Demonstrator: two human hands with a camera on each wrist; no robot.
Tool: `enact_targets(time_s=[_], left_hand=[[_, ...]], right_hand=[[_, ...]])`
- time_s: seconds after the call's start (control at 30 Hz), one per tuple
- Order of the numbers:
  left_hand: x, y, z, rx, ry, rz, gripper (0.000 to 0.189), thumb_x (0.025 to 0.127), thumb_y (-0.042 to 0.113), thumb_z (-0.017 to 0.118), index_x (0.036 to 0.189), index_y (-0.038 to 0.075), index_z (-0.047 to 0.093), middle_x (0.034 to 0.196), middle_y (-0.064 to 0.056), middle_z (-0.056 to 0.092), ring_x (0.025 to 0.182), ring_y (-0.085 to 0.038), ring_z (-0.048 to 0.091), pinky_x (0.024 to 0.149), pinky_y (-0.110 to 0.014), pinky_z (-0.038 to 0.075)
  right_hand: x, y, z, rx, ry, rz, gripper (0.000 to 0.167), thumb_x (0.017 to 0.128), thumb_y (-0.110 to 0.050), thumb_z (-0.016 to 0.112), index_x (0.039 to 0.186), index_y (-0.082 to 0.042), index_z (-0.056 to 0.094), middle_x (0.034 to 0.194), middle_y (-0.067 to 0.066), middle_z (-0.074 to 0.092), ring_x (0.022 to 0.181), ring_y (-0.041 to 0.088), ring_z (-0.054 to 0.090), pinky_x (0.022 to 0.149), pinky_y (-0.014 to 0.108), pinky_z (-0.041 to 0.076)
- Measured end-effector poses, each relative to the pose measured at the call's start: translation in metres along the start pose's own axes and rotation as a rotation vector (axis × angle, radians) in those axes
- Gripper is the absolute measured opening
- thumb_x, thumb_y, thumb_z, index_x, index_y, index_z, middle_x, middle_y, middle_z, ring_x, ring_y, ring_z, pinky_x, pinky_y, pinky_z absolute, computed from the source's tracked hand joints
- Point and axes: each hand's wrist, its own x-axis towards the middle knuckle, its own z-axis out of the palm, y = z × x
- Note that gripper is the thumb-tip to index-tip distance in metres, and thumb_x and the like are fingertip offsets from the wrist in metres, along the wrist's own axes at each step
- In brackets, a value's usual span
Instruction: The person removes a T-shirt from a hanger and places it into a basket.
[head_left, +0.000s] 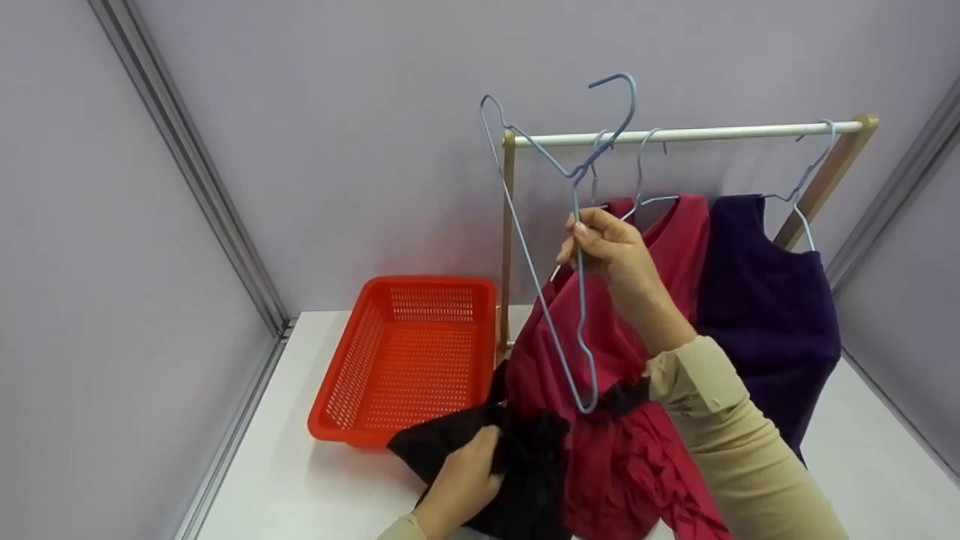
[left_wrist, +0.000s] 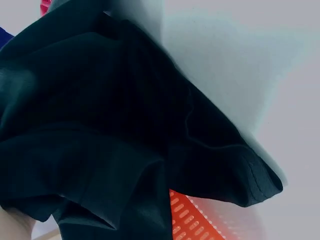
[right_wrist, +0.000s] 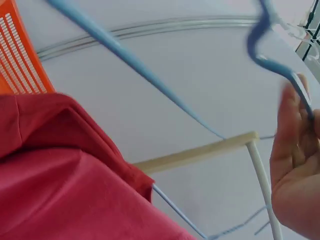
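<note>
My right hand [head_left: 607,244] pinches one arm of a bare blue wire hanger [head_left: 551,322], held up in front of the rack with its hook at the top. My left hand [head_left: 465,476] grips a bunched black garment [head_left: 529,480] low down, just in front of the basket. In the left wrist view the black cloth [left_wrist: 100,100] fills much of the picture, a hemmed end spreading out over the table. The right wrist view shows thumb and fingers on the hanger wire [right_wrist: 295,82]. Close behind the hanger hang red garments [head_left: 679,255].
A red-orange plastic basket [head_left: 427,367] stands on the white table [head_left: 259,480] at left. A rack with a white rail [head_left: 727,133] and wooden posts [head_left: 840,176] carries the red clothes and a dark purple top [head_left: 772,300] on blue hangers. Grey walls enclose the table.
</note>
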Motion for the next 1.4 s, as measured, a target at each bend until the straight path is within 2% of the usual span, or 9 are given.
enact_targets(time_s=[0.17,0.33,0.53,0.73,0.9,1.03,1.2,1.3,1.4], left_hand=[[0.001,-0.002,0.006,-0.065,-0.055,-0.112,0.031,0.079,0.002,0.068,0.104,0.006,0.05,0.097,-0.004,0.056,0.076,-0.02,0.064,0.062,-0.032,0.052],[-0.001,0.001,0.012,-0.001,-0.079,-0.095,0.049,0.075,0.002,0.074,0.118,-0.001,0.05,0.117,-0.013,0.056,0.083,-0.026,0.067,0.068,-0.033,0.056],[-0.003,0.003,0.022,0.086,-0.148,-0.081,0.061,0.08,0.027,0.075,0.124,-0.008,0.051,0.125,-0.026,0.054,0.085,-0.036,0.068,0.069,-0.039,0.057],[-0.003,-0.005,0.036,0.043,-0.22,-0.187,0.081,0.076,0.039,0.077,0.128,-0.014,0.046,0.122,-0.035,0.053,0.084,-0.044,0.066,0.07,-0.046,0.055],[-0.005,-0.014,0.05,0.016,-0.164,-0.261,0.091,0.067,0.035,0.083,0.13,-0.015,0.039,0.105,-0.033,0.061,0.081,-0.041,0.066,0.069,-0.046,0.055],[-0.006,-0.019,0.057,-0.044,-0.131,-0.326,0.096,0.061,0.025,0.085,0.134,-0.012,0.034,0.105,-0.027,0.065,0.09,-0.037,0.067,0.076,-0.046,0.055],[-0.005,-0.02,0.057,-0.09,-0.116,-0.34,0.075,0.064,0.012,0.076,0.127,-0.012,0.045,0.105,-0.023,0.066,0.093,-0.033,0.066,0.079,-0.045,0.054],[-0.006,-0.018,0.052,-0.067,-0.106,-0.334,0.047,0.068,0.012,0.073,0.109,-0.005,0.058,0.095,-0.017,0.069,0.087,-0.032,0.068,0.074,-0.045,0.054],[-0.007,-0.016,0.046,-0.047,-0.062,-0.321,0.029,0.071,0.015,0.074,0.093,0.003,0.061,0.087,-0.014,0.068,0.081,-0.032,0.068,0.067,-0.045,0.053]], right_hand=[[-0.003,-0.002,-0.009,0.069,-0.055,-0.038,0.016,0.098,-0.007,0.044,0.089,-0.01,0.057,0.06,-0.006,0.061,0.051,0.002,0.051,0.044,0.014,0.029],[-0.004,-0.001,-0.008,0.053,-0.078,0.034,0.024,0.1,-0.003,0.034,0.088,-0.012,0.053,0.057,-0.007,0.053,0.047,0.001,0.04,0.043,0.016,0.021],[-0.006,0.002,-0.007,-0.039,-0.121,0.101,0.025,0.1,-0.002,0.032,0.086,-0.013,0.05,0.057,-0.007,0.05,0.048,0.002,0.038,0.044,0.016,0.025],[-0.008,0.006,-0.007,-0.124,-0.158,0.186,0.02,0.1,-0.003,0.033,0.087,-0.009,0.048,0.059,-0.006,0.048,0.048,0.004,0.038,0.044,0.016,0.028],[-0.008,0.012,-0.007,-0.143,-0.199,0.225,0.021,0.099,-0.003,0.032,0.086,-0.008,0.048,0.059,-0.007,0.049,0.048,0.004,0.038,0.045,0.016,0.029],[-0.008,0.014,-0.008,-0.16,-0.233,0.24,0.022,0.099,-0.003,0.033,0.085,-0.01,0.049,0.06,-0.007,0.05,0.049,0.004,0.039,0.045,0.016,0.031],[-0.011,0.011,-0.015,-0.174,-0.269,0.286,0.021,0.099,-0.004,0.036,0.084,-0.012,0.05,0.062,-0.008,0.054,0.049,0.004,0.042,0.045,0.016,0.033],[-0.013,0.008,-0.021,-0.163,-0.308,0.311,0.019,0.099,-0.005,0.038,0.085,-0.011,0.05,0.063,-0.008,0.057,0.05,0.003,0.044,0.046,0.016,0.035],[-0.015,0.004,-0.026,-0.113,-0.359,0.319,0.018,0.099,-0.007,0.04,0.086,-0.01,0.052,0.065,-0.008,0.06,0.049,0.002,0.047,0.046,0.015,0.037]])
